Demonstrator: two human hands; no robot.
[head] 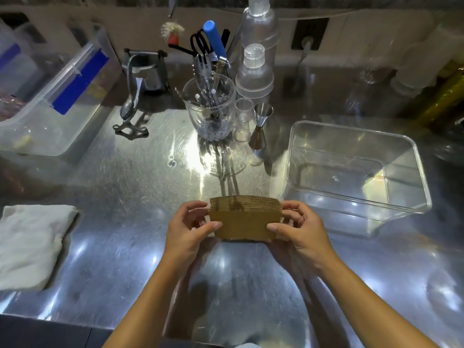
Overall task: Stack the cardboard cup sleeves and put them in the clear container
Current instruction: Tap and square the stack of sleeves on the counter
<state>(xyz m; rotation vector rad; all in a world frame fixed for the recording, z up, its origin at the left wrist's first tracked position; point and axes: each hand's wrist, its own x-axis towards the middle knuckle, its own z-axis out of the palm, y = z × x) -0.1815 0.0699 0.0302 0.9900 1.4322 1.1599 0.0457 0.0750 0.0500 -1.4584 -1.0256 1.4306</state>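
from the head view, i have the stack of cardboard sleeves (244,219) standing on edge on the steel counter (125,187), pinched from both ends: my left hand (187,228) has its thumb on the near face and its fingers curled behind the left end, my right hand (297,228) mirrors it on the right end. both hands are closed on the stack, pressing inward. to do this well i judge i should keep even pressure from both sides and tap the bottom edges on the counter so the sleeves line up before lifting, or the middle ones may slip out. the stack sits directly between my hands, in front of me. the clear container (411,172) stands empty, near my right hand and a little farther back
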